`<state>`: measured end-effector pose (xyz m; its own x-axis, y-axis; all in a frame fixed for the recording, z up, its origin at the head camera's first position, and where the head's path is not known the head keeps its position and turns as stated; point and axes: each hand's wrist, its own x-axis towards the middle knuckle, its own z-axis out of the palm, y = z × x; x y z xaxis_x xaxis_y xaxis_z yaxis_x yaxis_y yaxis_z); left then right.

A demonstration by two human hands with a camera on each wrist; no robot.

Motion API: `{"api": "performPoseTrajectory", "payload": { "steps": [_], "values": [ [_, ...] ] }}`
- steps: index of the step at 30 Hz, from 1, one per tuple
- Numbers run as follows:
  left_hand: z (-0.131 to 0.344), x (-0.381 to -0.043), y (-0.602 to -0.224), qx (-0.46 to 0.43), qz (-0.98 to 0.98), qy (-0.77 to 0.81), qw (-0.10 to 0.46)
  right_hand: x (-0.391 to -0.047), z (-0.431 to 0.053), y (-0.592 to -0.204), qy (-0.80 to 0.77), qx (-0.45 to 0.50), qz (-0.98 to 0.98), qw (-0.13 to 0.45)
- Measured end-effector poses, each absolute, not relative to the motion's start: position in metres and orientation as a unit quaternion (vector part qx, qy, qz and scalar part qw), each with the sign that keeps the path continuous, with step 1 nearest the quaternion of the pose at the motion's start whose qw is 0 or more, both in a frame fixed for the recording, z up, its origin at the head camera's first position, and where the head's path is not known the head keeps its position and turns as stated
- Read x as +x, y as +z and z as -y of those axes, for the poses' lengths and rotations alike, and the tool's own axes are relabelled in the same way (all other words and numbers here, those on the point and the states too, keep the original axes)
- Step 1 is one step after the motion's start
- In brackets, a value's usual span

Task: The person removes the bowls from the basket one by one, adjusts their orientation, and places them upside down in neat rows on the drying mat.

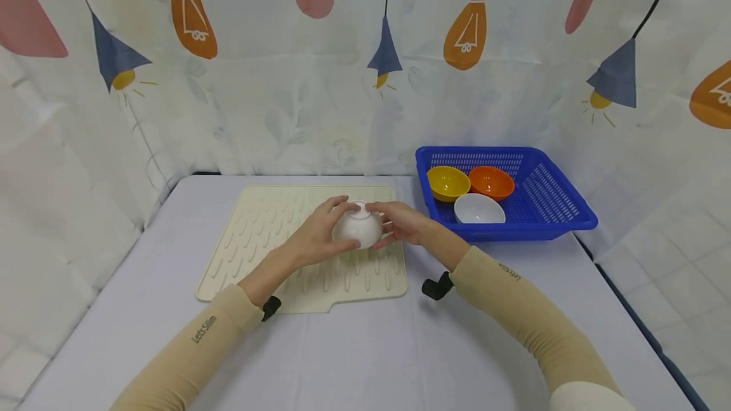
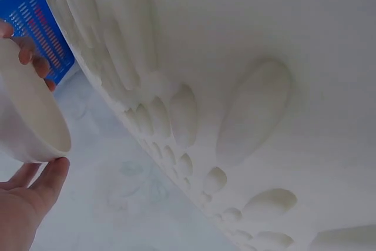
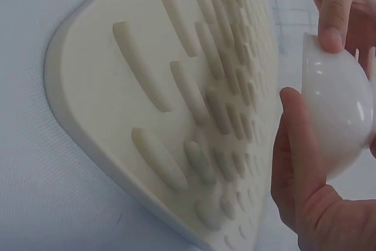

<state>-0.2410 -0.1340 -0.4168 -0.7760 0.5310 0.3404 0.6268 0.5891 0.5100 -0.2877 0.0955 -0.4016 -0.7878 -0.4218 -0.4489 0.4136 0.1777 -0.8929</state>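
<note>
A white bowl (image 1: pixel 358 231) is held upside down, foot ring upward, above the cream ribbed mat (image 1: pixel 268 221). My left hand (image 1: pixel 315 233) grips its left side, fingers near the foot and thumb low toward the rim. On the opposite side my right hand (image 1: pixel 402 221) holds the same bowl, its fingers spread around the wall. In the right wrist view the glossy outside of the bowl (image 3: pixel 338 104) shows between both hands. The left wrist view catches the rim and part of the inside of the bowl (image 2: pixel 35 104) at its left edge.
A blue perforated basket (image 1: pixel 548 202) stands at the back right. Inside it are a yellow bowl (image 1: pixel 448 183), an orange bowl (image 1: pixel 491 182) and another white bowl (image 1: pixel 480 209). A printed curtain (image 1: pixel 331 100) hangs behind the white-covered table (image 1: pixel 365 360).
</note>
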Motion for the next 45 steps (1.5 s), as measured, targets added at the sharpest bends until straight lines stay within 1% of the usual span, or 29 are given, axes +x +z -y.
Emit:
{"api": "performPoseTrajectory", "payload": {
  "steps": [9,16,25,34,39,41,45],
  "values": [
    [0.134,-0.241,-0.414,-0.326,0.888,-0.318,0.069,-0.287,-0.095,-0.4,-0.642,-0.003,-0.693,0.329],
    [0.134,-0.239,-0.412,-0.322,0.888,-0.319,0.076,-0.287,-0.095,-0.401,-0.639,-0.016,-0.692,0.335],
    [0.139,-0.242,-0.411,-0.326,0.881,-0.332,0.089,-0.289,-0.102,-0.403,-0.643,-0.061,-0.678,0.351],
    [0.141,-0.244,-0.41,-0.327,0.879,-0.336,0.083,-0.286,-0.114,-0.402,-0.639,-0.112,-0.674,0.354],
    [0.142,-0.244,-0.408,-0.331,0.879,-0.332,0.083,-0.283,-0.119,-0.401,-0.598,-0.15,-0.716,0.328],
    [0.142,-0.243,-0.408,-0.333,0.879,-0.331,0.084,-0.282,-0.12,-0.402,-0.564,-0.175,-0.748,0.304],
    [0.143,-0.244,-0.409,-0.338,0.877,-0.331,0.087,-0.28,-0.121,-0.403,-0.487,-0.222,-0.811,0.235]
  ]
}}
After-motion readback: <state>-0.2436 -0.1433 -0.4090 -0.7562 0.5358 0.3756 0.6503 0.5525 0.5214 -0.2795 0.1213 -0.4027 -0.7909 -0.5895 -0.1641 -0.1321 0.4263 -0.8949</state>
